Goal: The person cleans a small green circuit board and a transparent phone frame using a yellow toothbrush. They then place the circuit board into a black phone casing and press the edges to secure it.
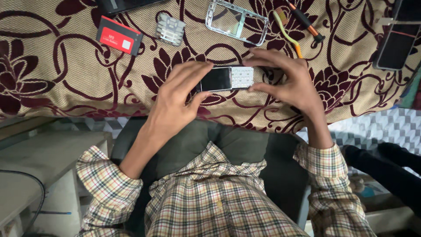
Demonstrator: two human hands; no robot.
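Currently phone (226, 78) lies long axis left–right on cloth (66, 66), between both hands: left hand (177, 94) pinches screen end, right hand (287, 79) pinches keypad end; equally near.

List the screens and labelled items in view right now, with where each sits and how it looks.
Phone: held between left hand and right hand; dark blank screen, white keypad.
Battery: upper left on the cloth; red and black rectangle with a small white label.
Dark phone: upper right edge; black glossy screen, unlit.
Front frame: top centre; silver, empty screen window.
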